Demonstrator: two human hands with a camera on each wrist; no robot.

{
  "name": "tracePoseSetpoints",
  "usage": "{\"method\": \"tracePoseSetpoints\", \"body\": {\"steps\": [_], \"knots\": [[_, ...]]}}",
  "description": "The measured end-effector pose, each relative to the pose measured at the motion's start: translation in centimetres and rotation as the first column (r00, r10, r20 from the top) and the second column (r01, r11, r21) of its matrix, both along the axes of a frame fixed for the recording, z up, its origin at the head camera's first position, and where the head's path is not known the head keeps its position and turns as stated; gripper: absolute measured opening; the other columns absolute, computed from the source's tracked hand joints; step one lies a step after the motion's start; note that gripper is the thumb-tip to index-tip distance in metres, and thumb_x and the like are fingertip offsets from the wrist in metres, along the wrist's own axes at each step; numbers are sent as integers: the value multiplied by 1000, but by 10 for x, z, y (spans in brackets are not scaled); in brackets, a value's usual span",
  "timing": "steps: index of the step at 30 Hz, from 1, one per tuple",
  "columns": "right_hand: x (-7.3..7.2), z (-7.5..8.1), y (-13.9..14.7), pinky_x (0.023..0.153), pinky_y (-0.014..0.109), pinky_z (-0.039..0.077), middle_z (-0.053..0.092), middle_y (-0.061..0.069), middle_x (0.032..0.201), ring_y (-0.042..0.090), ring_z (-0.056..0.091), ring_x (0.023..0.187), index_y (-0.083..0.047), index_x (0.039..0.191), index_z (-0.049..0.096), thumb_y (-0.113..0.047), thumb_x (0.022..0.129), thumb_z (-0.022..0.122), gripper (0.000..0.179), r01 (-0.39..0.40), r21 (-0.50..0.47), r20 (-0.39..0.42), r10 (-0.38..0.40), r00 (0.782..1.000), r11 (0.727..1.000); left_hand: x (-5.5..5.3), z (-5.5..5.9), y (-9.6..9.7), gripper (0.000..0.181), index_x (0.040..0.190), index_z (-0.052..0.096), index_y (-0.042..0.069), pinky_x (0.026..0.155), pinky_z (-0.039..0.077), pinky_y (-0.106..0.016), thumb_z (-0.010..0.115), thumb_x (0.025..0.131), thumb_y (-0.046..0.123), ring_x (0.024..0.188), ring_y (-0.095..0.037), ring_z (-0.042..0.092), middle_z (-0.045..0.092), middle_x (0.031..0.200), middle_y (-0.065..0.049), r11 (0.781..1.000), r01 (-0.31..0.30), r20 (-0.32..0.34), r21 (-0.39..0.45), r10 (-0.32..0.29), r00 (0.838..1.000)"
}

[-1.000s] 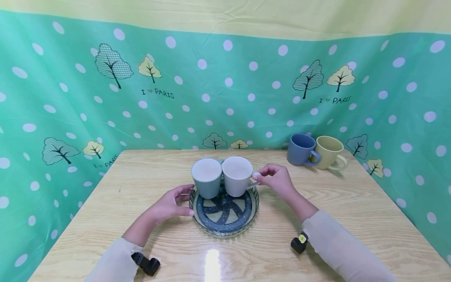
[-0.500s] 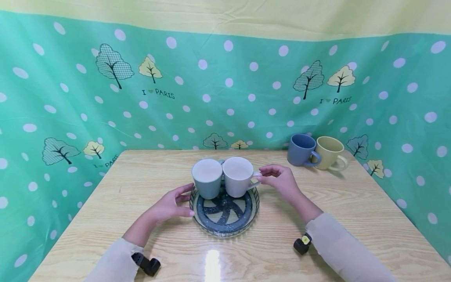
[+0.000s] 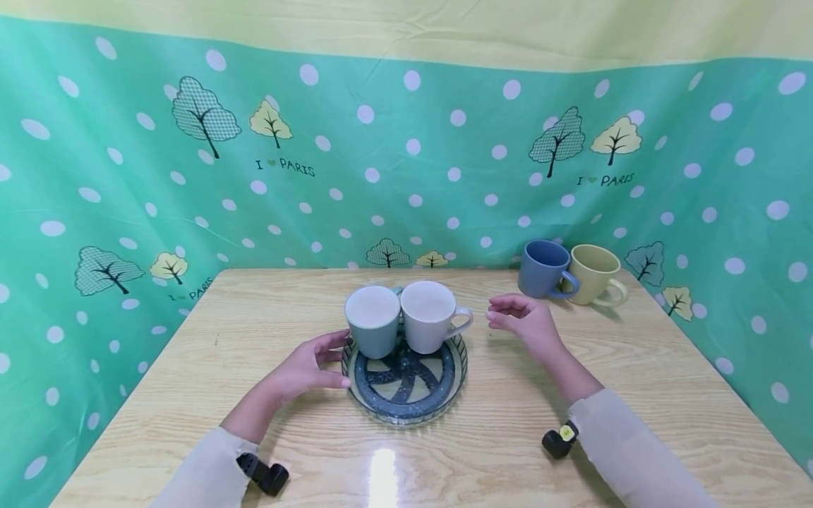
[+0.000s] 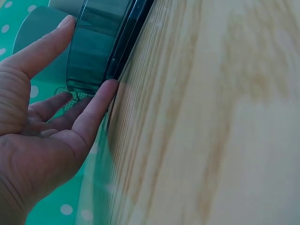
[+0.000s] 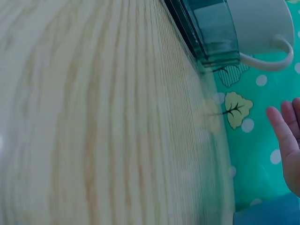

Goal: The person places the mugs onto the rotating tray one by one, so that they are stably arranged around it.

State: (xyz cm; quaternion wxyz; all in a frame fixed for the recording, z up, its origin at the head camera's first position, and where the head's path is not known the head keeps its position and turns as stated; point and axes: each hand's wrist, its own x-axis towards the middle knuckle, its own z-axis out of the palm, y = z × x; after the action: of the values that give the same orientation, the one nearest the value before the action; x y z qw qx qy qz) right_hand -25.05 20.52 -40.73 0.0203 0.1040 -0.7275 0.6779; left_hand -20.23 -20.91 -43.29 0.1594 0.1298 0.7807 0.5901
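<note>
touching the round tray (image 3: 406,408), the left hand (image 3: 311,367) is loosely spread.

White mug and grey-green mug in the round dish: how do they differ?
Outside, the white mug is white, the grey-green mug grey-green. The white mug's handle shows plainly, pointing toward the right hand; the grey-green mug's is mostly hidden, with just a sliver behind. The left hand is nearer the grey-green mug, the right hand nearer the white mug. Both stand upright in the round dish and look pale inside.
</note>
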Motion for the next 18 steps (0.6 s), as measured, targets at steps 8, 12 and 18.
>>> {"method": "tracePoseSetpoints", "body": {"steps": [8,12,18], "knots": [[1,-5,12,77,35,59,69,5,97,14,69,87,20,119,54,3,87,70,40,-13,-57,-18,12,1000,998,-3,2,2,89,149,36,2,100,48,-40,84,74,9,137,-40,35,37,151,-20,999,-16,-31,-38,15,999],[2,-7,17,77,35,59,69,5,96,17,69,86,19,117,56,2,86,71,38,-8,-77,-16,7,1000,997,-1,3,1,89,148,36,0,100,48,-39,84,74,8,136,-41,36,36,151,-21,1000,-12,-23,-23,12,1000],[3,-7,24,77,36,59,69,4,94,18,69,86,13,112,61,1,85,72,31,13,-128,-2,-13,1000,992,3,4,1,90,148,33,-2,96,51,-37,84,73,4,135,-42,38,35,151,-22,999,-24,17,36,23,1000]]}}
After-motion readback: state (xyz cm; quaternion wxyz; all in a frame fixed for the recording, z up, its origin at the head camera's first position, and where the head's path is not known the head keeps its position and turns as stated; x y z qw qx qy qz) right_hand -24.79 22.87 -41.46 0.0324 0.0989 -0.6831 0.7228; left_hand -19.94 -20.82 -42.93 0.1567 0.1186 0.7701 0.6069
